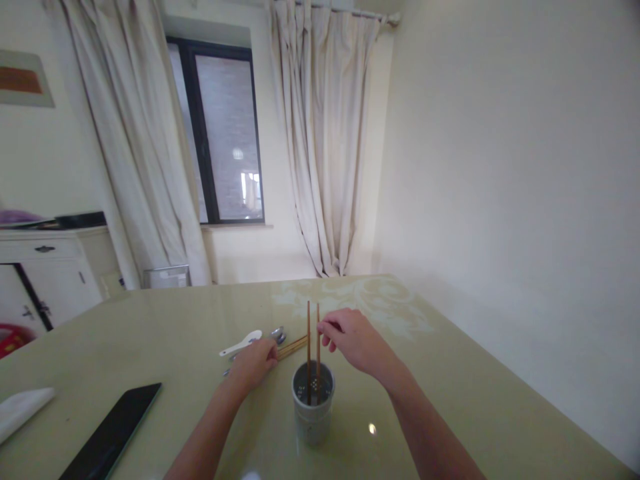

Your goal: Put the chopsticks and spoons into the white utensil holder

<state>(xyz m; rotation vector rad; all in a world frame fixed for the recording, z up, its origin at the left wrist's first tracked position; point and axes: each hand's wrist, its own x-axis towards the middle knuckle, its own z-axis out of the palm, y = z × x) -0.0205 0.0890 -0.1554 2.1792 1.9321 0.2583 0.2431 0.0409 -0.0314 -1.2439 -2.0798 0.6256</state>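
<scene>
The right hand [350, 339] pinches the tops of two chopsticks [313, 353] standing upright in the holder [313, 407] just below it. The left hand [255, 365] lies curled on more chopsticks [294, 346] on the counter [450, 400]; its grip is unclear. Spoons [241, 344] lie just beyond.

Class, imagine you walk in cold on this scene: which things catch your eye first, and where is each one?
Two chopsticks stand upright in a holder near the front of the table, with the right hand at their tops. Just left, the left hand rests on loose chopsticks beside a white spoon. A dark tablet lies at the near left.
</scene>
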